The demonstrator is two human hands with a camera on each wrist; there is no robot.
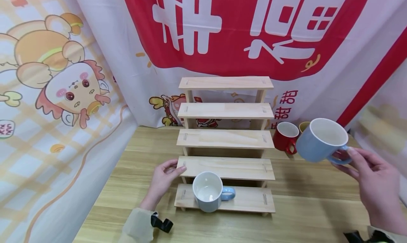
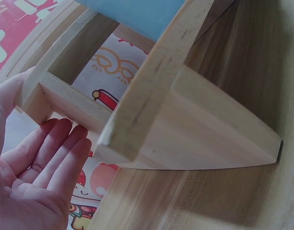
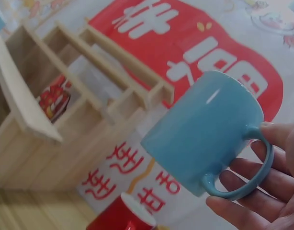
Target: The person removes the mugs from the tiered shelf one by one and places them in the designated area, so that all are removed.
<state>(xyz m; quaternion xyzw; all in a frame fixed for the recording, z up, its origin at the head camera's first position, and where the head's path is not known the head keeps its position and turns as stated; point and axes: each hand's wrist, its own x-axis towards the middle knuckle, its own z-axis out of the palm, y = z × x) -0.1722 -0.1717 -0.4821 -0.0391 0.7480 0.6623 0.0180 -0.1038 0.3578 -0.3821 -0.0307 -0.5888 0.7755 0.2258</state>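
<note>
My right hand holds a light blue mug by its handle, raised to the right of a stepped wooden rack. Its white inside faces up in the head view. My left hand grips the left end of the rack's second step from the bottom, thumb on top and fingers beneath the board. Another light blue mug stands upright on the lowest step, left of its middle, handle to the right. The right wrist view shows the held mug tilted, with fingers around its handle.
On the wood-grain table, a red mug stands right of the rack, with a yellow mug partly hidden behind the held one. Printed cloth hangs behind and at the sides, close to the rack's back.
</note>
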